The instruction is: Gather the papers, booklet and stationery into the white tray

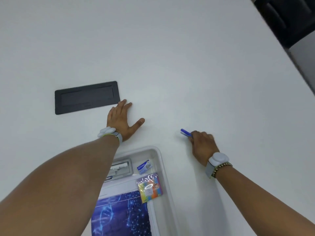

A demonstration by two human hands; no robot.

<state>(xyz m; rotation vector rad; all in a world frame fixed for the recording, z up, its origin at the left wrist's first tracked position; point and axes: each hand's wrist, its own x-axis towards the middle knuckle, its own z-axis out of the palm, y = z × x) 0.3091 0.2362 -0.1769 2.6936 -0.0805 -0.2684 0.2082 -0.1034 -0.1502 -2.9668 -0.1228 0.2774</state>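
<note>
The white tray (161, 160) sits at the bottom centre of the white table. Inside it lie a blue-covered booklet (121, 215), a colourful wrapped pad of sticky notes (150, 187), a small blue staples box (144, 166) and a grey boxed item (121, 167). My left forearm hides the tray's left part. My left hand (121, 119) rests flat on the table beyond the tray, fingers spread, holding nothing. My right hand (202, 142) is to the right of the tray, closed on a blue pen (185, 132) whose tip sticks out to the left.
A black rectangular cable hatch (87, 97) is set in the table just left of my left hand. The table's right edge (289, 53) runs diagonally at the upper right, with a dark chair (288, 19) beyond it.
</note>
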